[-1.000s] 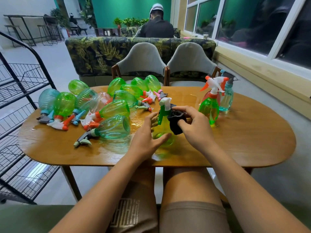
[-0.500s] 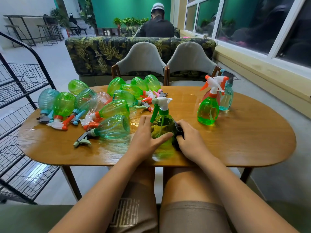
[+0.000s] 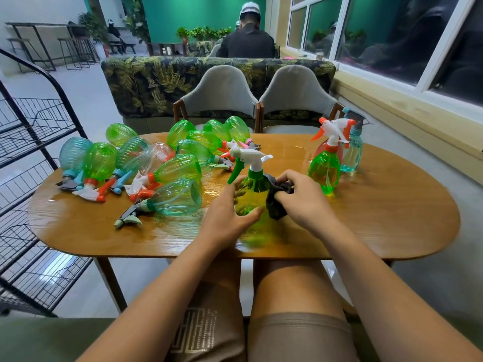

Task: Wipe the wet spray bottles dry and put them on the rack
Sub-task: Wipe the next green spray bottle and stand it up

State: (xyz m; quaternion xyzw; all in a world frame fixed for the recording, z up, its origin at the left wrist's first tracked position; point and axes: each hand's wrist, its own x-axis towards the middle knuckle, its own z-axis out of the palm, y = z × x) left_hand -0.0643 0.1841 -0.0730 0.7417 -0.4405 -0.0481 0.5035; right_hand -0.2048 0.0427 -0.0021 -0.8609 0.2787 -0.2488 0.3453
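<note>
A green spray bottle with a white head and green trigger stands upright on the wooden table, near the front edge. My left hand grips its body from the left. My right hand presses a dark cloth against the bottle's right side. Several green, teal and clear spray bottles lie on their sides across the left and middle of the table. Three bottles stand upright at the right rear. A black wire rack stands left of the table.
Two grey chairs face me across the table, with a leaf-patterned sofa back behind them and a person seated beyond it. A window ledge runs along the right. The tabletop looks wet and shiny around the lying bottles.
My right hand with the cloth slid down the bottle from its head to its base, then came back up to the right side. The bottle stayed upright in my left hand.
</note>
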